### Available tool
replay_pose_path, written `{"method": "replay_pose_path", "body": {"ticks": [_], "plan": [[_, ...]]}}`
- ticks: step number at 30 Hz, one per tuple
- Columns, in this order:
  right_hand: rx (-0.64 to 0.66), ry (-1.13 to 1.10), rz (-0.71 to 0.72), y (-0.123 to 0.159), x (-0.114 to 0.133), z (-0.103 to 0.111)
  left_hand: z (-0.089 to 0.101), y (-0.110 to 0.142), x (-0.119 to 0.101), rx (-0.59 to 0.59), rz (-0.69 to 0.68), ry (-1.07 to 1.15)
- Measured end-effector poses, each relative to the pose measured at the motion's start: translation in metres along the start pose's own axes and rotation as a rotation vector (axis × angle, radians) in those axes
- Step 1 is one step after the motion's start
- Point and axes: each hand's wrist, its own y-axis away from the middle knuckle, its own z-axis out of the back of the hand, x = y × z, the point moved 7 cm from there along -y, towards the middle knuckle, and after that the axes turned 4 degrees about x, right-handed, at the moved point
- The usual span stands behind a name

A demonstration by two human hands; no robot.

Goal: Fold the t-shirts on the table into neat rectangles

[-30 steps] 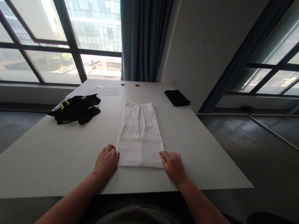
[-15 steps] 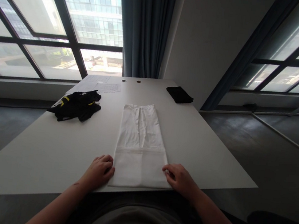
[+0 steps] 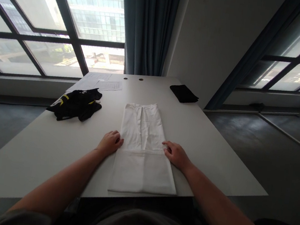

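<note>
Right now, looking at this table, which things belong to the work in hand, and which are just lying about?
In the work:
folded white garment
left hand, at its left edge
right hand, at its right edge

Lying about:
crumpled black cloth with yellow marks
flat black cloth
papers

hands (image 3: 110, 142) farther up white garment (image 3: 143, 172), garment now nearer table edge (image 3: 95, 194)

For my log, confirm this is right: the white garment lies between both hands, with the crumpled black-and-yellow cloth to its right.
Wrong side: the head view shows the crumpled black-and-yellow cloth left of the white garment, which does lie between the left hand and right hand.
</note>
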Motion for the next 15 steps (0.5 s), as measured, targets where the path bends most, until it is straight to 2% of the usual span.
{"method": "replay_pose_path", "body": {"ticks": [4, 6, 10, 15], "plan": [[-0.039, 0.12, 0.026, -0.044, -0.011, 0.003, 0.001, -0.045, 0.022, -0.097, 0.165, -0.03], [-0.023, 0.182, 0.012, -0.066, -0.017, 0.0, -0.001, -0.067, 0.031, -0.106, 0.203, -0.012], [-0.027, 0.241, -0.049, -0.111, -0.031, -0.005, -0.008, -0.107, 0.046, -0.066, 0.209, 0.019], [-0.039, 0.193, -0.078, -0.167, -0.048, -0.01, -0.017, -0.148, 0.064, -0.026, 0.191, 0.024]]}}
